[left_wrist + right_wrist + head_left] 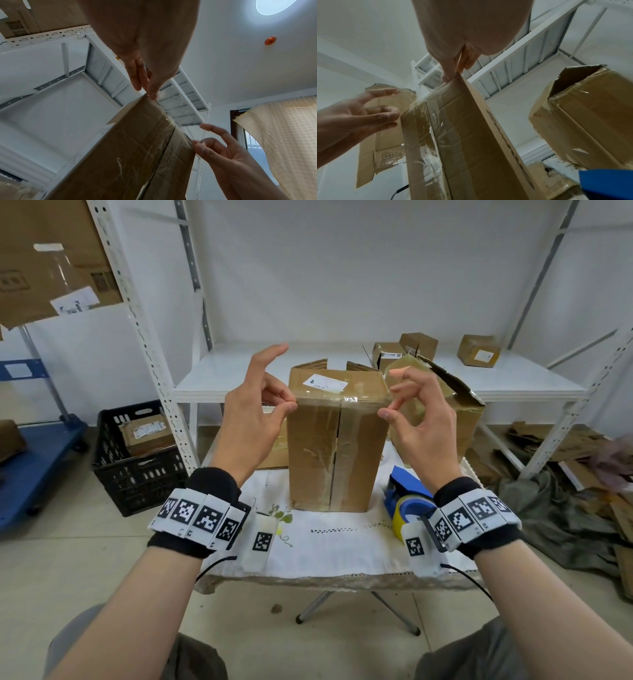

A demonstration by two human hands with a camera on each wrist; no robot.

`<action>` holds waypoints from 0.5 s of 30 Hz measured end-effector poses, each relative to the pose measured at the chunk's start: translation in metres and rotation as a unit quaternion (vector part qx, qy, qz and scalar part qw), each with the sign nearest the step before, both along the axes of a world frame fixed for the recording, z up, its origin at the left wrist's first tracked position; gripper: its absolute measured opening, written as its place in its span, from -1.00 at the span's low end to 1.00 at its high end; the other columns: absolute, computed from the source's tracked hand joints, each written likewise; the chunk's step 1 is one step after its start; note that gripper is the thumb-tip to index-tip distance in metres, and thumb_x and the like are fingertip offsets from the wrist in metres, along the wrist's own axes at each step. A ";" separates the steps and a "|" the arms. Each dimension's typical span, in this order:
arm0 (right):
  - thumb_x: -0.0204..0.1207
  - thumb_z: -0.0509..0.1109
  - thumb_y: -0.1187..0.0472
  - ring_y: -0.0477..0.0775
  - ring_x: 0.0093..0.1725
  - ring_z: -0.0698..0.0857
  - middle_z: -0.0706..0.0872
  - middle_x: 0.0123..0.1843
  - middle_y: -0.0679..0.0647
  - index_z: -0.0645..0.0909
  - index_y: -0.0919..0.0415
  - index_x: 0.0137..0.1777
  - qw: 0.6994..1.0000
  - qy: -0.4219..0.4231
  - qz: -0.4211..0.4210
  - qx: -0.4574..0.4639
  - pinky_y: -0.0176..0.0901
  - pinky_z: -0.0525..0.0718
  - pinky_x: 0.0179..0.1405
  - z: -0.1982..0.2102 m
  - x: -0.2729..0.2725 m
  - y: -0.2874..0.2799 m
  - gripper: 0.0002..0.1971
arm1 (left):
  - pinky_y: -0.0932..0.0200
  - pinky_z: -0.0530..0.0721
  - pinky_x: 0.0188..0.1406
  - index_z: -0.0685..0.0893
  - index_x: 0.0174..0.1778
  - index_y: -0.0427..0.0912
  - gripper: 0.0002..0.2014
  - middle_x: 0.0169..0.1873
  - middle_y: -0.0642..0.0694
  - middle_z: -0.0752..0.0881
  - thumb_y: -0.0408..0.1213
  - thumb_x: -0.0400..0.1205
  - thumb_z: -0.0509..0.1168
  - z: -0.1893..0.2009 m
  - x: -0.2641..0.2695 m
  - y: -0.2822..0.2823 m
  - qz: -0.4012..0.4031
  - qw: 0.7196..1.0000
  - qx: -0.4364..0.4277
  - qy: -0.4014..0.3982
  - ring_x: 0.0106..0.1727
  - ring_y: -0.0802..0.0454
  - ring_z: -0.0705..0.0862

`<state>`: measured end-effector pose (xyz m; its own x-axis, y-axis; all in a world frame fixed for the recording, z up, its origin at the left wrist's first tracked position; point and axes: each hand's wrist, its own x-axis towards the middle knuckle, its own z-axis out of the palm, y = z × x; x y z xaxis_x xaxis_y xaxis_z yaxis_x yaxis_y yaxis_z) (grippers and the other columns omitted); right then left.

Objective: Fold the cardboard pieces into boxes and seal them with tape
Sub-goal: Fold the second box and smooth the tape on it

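A tall brown cardboard box (335,446) stands upright on the white-clothed table (342,546), its front seam facing me. A strip of clear tape (339,399) runs across its upper front. My left hand (289,405) pinches the tape's end at the box's left edge, index finger raised. My right hand (387,409) pinches the other end at the right edge. The left wrist view shows my left hand (150,92) at the box (137,148) corner. In the right wrist view my right hand (452,73) meets the box (462,128) edge. A blue tape dispenser (407,491) lies on the table under my right wrist.
A torn, open box (459,412) stands just behind the right hand. The white shelf (513,385) behind carries small parcels (479,350). A black crate (137,460) and a blue cart (34,460) sit on the floor at left, and cardboard scraps (565,446) lie at right.
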<state>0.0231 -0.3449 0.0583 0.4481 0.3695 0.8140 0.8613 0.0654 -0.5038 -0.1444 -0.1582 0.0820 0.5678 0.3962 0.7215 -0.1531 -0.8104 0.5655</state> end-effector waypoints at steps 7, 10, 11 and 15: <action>0.49 0.54 0.48 0.00 0.00 0.75 0.74 -0.09 0.13 0.55 0.28 0.36 1.000 0.004 0.014 0.002 0.09 0.71 0.24 0.001 0.005 0.004 -0.54 | 0.38 0.68 0.07 0.38 0.61 0.06 -0.30 -0.13 0.08 0.71 -0.46 0.61 0.47 0.000 0.002 0.001 0.019 1.000 0.020 0.006 -0.16 0.20 0.72; 0.49 0.53 0.50 0.01 -0.01 0.74 0.72 -0.11 0.12 0.55 0.26 0.36 1.000 0.005 0.013 -0.002 0.02 0.72 0.18 0.001 0.006 0.004 -0.53 | 0.44 0.66 0.02 0.37 0.62 0.05 -0.28 -0.04 0.05 0.70 -0.46 0.60 0.48 -0.001 0.002 0.000 0.021 0.999 0.029 0.013 -0.17 0.20 0.72; 0.49 0.52 0.50 0.00 -0.02 0.73 0.71 -0.12 0.12 0.55 0.25 0.36 1.000 0.006 0.012 -0.001 0.00 0.72 0.16 0.001 0.006 0.004 -0.53 | 0.48 0.64 0.00 0.38 0.63 0.04 -0.26 0.02 0.04 0.69 -0.47 0.58 0.50 0.000 0.002 0.000 0.020 0.999 0.031 0.013 -0.18 0.22 0.71; 0.49 0.51 0.52 -0.01 -0.05 0.71 0.69 -0.12 0.14 0.54 0.19 0.35 1.000 0.004 0.007 -0.001 -0.05 0.70 0.09 0.001 0.010 0.004 -0.52 | 0.54 0.58 -0.01 0.38 0.62 0.02 -0.27 0.09 0.09 0.72 -0.47 0.57 0.50 0.001 0.003 0.000 0.020 0.999 0.036 0.018 -0.18 0.23 0.72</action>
<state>0.0327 -0.3404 0.0598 0.4499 0.3778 0.8092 0.8559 0.0762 -0.5115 -0.1409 -0.1580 0.0826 0.5789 0.3670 0.7282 -0.1008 -0.8539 0.5105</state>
